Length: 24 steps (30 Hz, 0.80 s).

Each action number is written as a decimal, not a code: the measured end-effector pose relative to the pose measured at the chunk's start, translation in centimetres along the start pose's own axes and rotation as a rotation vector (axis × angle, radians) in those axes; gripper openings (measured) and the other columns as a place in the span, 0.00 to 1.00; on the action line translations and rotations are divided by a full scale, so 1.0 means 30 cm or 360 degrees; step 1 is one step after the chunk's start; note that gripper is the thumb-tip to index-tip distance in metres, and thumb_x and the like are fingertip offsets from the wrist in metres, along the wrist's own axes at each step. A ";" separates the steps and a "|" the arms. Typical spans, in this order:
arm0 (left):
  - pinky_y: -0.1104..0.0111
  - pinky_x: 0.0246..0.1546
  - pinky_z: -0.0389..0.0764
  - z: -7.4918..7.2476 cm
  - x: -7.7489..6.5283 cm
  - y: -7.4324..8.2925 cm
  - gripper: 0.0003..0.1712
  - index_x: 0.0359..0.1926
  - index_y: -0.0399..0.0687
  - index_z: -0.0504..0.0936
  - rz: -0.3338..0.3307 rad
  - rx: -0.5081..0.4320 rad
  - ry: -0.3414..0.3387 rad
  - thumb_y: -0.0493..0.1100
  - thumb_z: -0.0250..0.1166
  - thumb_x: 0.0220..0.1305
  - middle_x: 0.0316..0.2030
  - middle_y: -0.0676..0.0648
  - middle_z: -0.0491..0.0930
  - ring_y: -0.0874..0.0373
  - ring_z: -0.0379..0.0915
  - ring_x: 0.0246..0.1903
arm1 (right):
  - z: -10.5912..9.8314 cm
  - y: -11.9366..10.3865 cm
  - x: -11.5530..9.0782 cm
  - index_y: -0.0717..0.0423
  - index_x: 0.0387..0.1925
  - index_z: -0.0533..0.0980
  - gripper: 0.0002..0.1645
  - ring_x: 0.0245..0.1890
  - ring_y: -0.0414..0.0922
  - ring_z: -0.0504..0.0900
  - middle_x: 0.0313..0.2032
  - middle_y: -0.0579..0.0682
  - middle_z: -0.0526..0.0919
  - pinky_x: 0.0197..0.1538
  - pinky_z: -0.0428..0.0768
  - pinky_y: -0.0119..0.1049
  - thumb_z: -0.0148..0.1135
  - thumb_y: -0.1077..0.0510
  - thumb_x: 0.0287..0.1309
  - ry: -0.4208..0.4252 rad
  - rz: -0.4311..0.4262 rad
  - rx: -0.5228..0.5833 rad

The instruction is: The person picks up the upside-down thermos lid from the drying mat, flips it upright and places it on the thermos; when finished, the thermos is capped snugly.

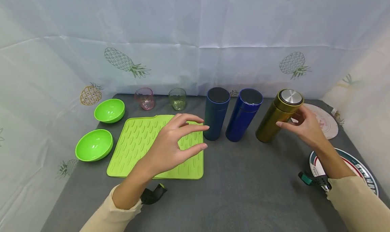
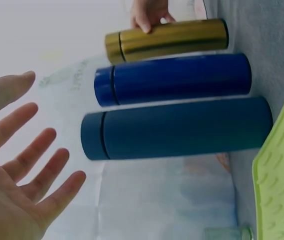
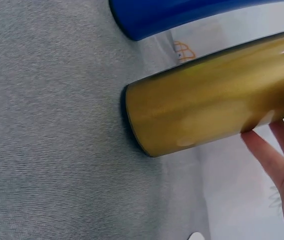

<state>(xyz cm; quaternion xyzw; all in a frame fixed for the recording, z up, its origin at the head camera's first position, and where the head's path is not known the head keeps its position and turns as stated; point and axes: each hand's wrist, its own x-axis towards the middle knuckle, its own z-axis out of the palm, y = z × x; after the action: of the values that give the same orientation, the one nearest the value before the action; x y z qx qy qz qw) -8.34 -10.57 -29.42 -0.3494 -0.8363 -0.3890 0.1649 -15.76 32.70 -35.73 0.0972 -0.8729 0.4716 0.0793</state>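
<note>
My right hand [image 1: 307,127] holds a gold thermos [image 1: 272,120] with a silver-topped lid, thumb on the near side and fingers behind it. In the right wrist view the base of the gold thermos [image 3: 196,100] is right at the grey tabletop. My left hand [image 1: 175,140] is in the air over a green ridged mat [image 1: 155,147], fingers spread and holding nothing. Just beyond its fingertips stands a dark teal thermos [image 1: 215,118]. Between that one and the gold one stands a blue thermos [image 1: 242,120]; all three appear upright in the left wrist view.
Two green bowls [image 1: 94,145] are left of the mat. A pink glass [image 1: 145,99] and a greenish glass [image 1: 177,100] stand behind it. On the right lie a pale plate [image 1: 327,122] and a rimmed plate [image 1: 362,171], partly hidden by my right arm. A pineapple-print cloth [image 1: 198,28] hangs behind.
</note>
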 end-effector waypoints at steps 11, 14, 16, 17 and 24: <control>0.57 0.57 0.78 -0.027 -0.049 -0.049 0.23 0.55 0.54 0.87 -0.0158 0.0000 0.0066 0.43 0.77 0.57 0.55 0.50 0.82 0.54 0.76 0.59 | 0.005 0.030 -0.013 0.47 0.71 0.67 0.43 0.54 0.28 0.80 0.58 0.33 0.77 0.51 0.78 0.15 0.66 0.72 0.55 -0.0012 -0.0081 0.0121; 0.56 0.58 0.78 -0.026 -0.055 -0.056 0.22 0.55 0.53 0.88 -0.0181 0.0007 0.0068 0.43 0.77 0.57 0.55 0.50 0.82 0.55 0.76 0.59 | 0.000 0.031 -0.015 0.47 0.71 0.67 0.43 0.54 0.29 0.80 0.58 0.34 0.77 0.51 0.78 0.15 0.65 0.72 0.56 -0.0019 -0.0079 0.0139; 0.56 0.57 0.79 -0.026 -0.060 -0.060 0.23 0.55 0.54 0.88 -0.0196 0.0011 0.0070 0.43 0.77 0.57 0.55 0.51 0.82 0.55 0.76 0.59 | -0.001 0.032 -0.015 0.47 0.72 0.67 0.43 0.54 0.29 0.80 0.59 0.34 0.77 0.52 0.78 0.15 0.65 0.72 0.56 -0.0031 -0.0072 0.0141; 0.56 0.57 0.79 -0.026 -0.063 -0.063 0.23 0.55 0.54 0.88 -0.0201 0.0015 0.0074 0.43 0.77 0.57 0.55 0.51 0.82 0.55 0.75 0.59 | -0.001 0.032 -0.014 0.46 0.72 0.66 0.43 0.55 0.29 0.80 0.59 0.34 0.76 0.52 0.78 0.15 0.65 0.71 0.57 -0.0035 -0.0069 0.0137; 0.56 0.57 0.79 -0.026 -0.078 -0.081 0.22 0.54 0.53 0.88 -0.0205 0.0059 0.0100 0.42 0.77 0.56 0.54 0.51 0.83 0.54 0.75 0.60 | 0.001 0.035 -0.009 0.46 0.74 0.64 0.44 0.57 0.29 0.78 0.61 0.34 0.76 0.54 0.76 0.14 0.64 0.71 0.58 -0.0060 -0.0093 0.0134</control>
<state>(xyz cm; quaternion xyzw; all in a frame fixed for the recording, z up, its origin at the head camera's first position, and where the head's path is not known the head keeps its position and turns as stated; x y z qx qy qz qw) -8.43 -13.34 -31.50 -0.2794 -0.8586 -0.3939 0.1722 -15.77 33.27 -36.64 0.1349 -0.8504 0.5033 0.0725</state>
